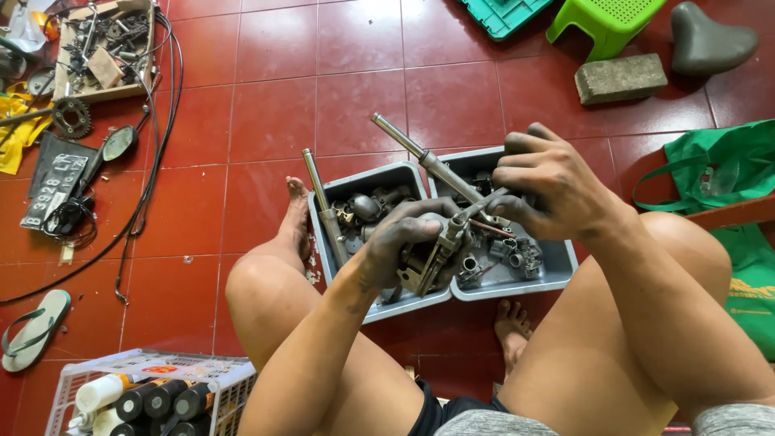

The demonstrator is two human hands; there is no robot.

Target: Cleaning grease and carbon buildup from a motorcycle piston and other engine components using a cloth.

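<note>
My left hand, black with grease, grips a small metal engine part over two grey plastic trays. My right hand pinches a thin metal tool or lever that meets the top of that part. The left tray holds dark metal parts and a long shaft leaning on its rim. The right tray holds several small fittings, and a second long shaft sticks out of it toward the upper left. My bare knees flank the trays.
A red tile floor surrounds me. Cardboard box of parts, sprocket, cables and a plate lie upper left. A sandal and white basket of cans sit lower left. A brick, green stool and green bag lie right.
</note>
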